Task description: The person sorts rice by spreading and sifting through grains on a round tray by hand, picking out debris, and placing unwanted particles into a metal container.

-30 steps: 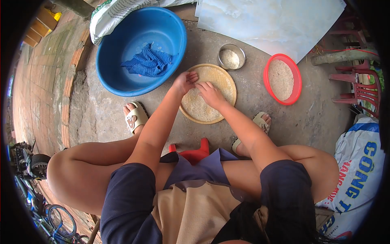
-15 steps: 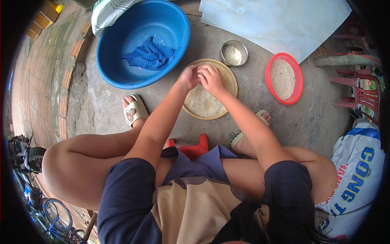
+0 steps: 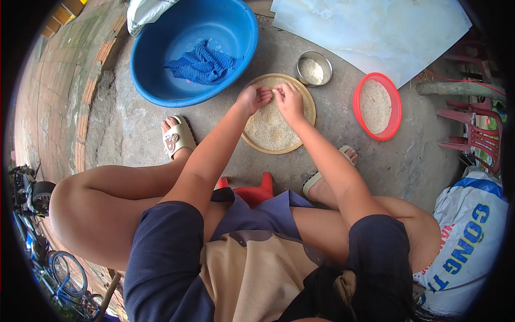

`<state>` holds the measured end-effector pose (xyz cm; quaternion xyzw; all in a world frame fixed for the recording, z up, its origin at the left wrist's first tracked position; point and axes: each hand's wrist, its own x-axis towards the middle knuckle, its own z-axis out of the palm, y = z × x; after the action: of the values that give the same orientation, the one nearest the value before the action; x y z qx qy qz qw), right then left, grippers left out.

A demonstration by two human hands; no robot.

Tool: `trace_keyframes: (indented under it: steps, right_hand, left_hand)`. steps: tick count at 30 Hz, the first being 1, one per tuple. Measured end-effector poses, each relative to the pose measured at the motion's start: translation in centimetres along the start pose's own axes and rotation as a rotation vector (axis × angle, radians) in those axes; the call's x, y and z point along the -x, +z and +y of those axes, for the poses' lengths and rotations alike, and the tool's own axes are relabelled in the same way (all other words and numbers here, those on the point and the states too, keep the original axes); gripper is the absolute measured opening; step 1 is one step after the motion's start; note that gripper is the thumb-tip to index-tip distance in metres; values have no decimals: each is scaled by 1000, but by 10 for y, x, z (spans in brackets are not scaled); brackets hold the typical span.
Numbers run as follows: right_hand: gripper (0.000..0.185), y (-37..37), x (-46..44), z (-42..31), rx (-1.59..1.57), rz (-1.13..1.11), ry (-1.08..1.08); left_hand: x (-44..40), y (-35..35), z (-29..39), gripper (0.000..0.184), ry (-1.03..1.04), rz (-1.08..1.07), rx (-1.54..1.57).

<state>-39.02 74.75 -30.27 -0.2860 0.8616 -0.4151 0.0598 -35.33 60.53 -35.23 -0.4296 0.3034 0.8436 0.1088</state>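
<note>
A round woven tray [image 3: 275,140] with pale grain spread over it lies on the ground in front of me. Above its upper left part is my left hand [image 3: 254,99], palm turned up and fingers loosely extended. Close beside it, over the tray, my right hand [image 3: 288,101] has thumb and fingertips pressed together; whatever they may pinch is too small to make out. A steel bowl [image 3: 314,68] holding grain stands just past the tray's upper right edge. Farther right is a red plastic basin [image 3: 377,106], also with grain in it.
A big blue basin [image 3: 194,51] with a wet-looking blue cloth [image 3: 203,63] sits at upper left. Pale sheets [image 3: 375,32] lie at the top. Red chairs [image 3: 480,131] and a printed white sack [image 3: 464,241] are at right. My sandalled feet flank the tray.
My hands came together above the tray, then parted slightly, the right fingers now pinched. The camera view has shifted, so the basins and tray appear higher or farther right.
</note>
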Motion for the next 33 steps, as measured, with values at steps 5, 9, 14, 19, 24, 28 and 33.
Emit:
trace_keyframes:
  steps: [5, 9, 14, 19, 24, 28, 33]
  right_hand:
    - [12, 5, -7, -27, 87, 2, -322]
    - [25, 18, 23, -24, 147, -57, -356]
    - [60, 42, 52, -29, 222, -314, -318]
    - [57, 48, 50, -2, 212, -417, -395]
    - [21, 34, 41, 8, 288, -580, -550]
    - [14, 40, 30, 13, 248, -522, -531]
    - [11, 24, 9, -8, 16, -7, -233]
  left_hand:
    - [-4, 5, 3, 30, -46, -460, 232]
    - [8, 7, 28, 31, -9, -178, 166]
    - [-7, -33, 37, 34, 92, 0, -67]
    - [-12, -47, 34, 34, 110, 37, 133]
    - [-10, -36, 31, 33, 133, 72, 146]
    - [-3, -30, 27, 32, 153, 86, 109]
    - [8, -10, 13, 33, 98, -20, 33]
